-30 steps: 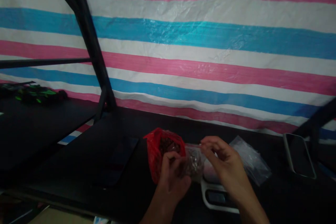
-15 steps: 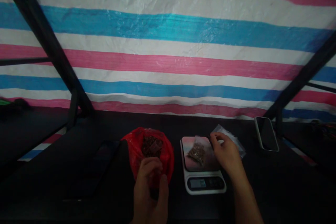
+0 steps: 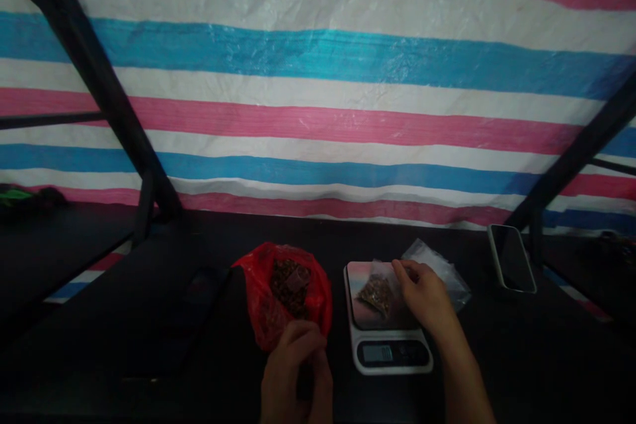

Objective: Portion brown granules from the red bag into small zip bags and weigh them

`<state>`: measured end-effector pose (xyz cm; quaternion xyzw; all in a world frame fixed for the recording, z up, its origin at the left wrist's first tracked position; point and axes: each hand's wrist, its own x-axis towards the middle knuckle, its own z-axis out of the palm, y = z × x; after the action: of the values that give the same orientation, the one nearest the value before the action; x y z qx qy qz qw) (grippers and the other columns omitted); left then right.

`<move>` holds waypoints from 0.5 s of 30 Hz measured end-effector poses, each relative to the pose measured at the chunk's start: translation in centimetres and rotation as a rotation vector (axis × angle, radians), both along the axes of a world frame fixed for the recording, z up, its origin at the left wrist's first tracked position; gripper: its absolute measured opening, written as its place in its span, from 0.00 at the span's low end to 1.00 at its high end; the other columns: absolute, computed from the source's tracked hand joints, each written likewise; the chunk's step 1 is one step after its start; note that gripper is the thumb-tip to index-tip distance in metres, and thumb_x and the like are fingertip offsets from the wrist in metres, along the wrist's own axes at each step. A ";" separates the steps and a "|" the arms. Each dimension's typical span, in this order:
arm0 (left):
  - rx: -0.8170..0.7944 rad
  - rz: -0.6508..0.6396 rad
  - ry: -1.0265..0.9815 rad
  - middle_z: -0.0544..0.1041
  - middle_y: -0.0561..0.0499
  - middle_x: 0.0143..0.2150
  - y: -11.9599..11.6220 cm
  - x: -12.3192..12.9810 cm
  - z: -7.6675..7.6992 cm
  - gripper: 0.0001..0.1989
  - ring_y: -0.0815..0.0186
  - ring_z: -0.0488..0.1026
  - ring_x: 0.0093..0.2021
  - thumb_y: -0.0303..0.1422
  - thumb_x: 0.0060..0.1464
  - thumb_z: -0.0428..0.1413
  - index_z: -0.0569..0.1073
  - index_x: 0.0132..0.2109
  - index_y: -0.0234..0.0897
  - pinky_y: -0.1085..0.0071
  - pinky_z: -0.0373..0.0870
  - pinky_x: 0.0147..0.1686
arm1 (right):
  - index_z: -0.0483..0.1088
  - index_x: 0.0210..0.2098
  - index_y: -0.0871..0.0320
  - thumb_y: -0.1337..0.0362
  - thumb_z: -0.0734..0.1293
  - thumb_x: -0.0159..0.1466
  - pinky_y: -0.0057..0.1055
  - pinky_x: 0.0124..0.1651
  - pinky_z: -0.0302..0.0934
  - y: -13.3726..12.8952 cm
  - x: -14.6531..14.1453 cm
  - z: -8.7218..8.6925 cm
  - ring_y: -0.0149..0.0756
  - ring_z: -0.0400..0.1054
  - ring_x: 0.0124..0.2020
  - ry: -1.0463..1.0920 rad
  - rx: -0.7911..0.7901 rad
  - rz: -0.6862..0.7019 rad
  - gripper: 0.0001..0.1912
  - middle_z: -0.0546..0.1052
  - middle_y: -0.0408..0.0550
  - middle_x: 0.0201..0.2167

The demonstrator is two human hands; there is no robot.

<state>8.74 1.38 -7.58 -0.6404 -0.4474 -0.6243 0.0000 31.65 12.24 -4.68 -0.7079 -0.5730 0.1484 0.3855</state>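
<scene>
On the dark table | right hand at small bag on scale, grip unclear | left hand loosely curled by red bag, hold unclear | fair weight likely wanted hands off

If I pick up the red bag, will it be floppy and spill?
The red bag would probably feel floppy, since its thin-looking plastic is crumpled. The small brown bits could spill if it tipped, because its top gapes open.

On the display of the white scale we can see digits toward the right end, but they are too blurred for us to read. The button panel beside it is too dark for us to tell any markings. We read no other text.
</scene>
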 end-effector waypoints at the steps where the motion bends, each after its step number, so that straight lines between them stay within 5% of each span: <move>1: -0.005 0.027 -0.015 0.78 0.55 0.37 -0.1 0.2 -0.3 0.13 0.70 0.79 0.33 0.19 0.63 0.52 0.73 0.44 0.43 0.75 0.74 0.33 | 0.83 0.39 0.58 0.43 0.60 0.62 0.45 0.46 0.65 0.0 -0.1 0.1 0.53 0.76 0.39 -0.006 0.005 0.003 0.29 0.81 0.59 0.37; 8: 0.056 0.055 0.082 0.82 0.51 0.40 -0.2 -1.4 -2.2 0.14 0.64 0.84 0.38 0.19 0.60 0.57 0.76 0.44 0.44 0.71 0.81 0.37 | 0.84 0.39 0.58 0.45 0.61 0.63 0.45 0.47 0.65 0.5 -0.2 0.6 0.53 0.74 0.39 -0.037 0.015 0.030 0.28 0.78 0.58 0.36; 11: 0.078 0.008 0.170 0.84 0.49 0.40 0.0 -2.6 -2.3 0.15 0.63 0.85 0.37 0.18 0.58 0.59 0.77 0.45 0.44 0.73 0.82 0.34 | 0.84 0.37 0.57 0.45 0.62 0.64 0.46 0.47 0.65 0.6 -0.1 0.1 0.53 0.73 0.38 -0.039 0.002 0.045 0.26 0.77 0.58 0.35; 15: 0.028 0.062 0.049 0.82 0.52 0.38 -0.3 -1.8 -1.8 0.13 0.65 0.83 0.36 0.19 0.60 0.58 0.76 0.43 0.45 0.73 0.79 0.34 | 0.83 0.35 0.56 0.48 0.64 0.64 0.45 0.44 0.65 0.4 -0.4 -0.2 0.50 0.72 0.35 -0.023 -0.006 0.088 0.21 0.77 0.54 0.33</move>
<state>6.93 1.12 -9.37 -0.6411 -0.4582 -0.6145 0.0392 31.21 12.64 -4.91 -0.6847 -0.6075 0.1588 0.3701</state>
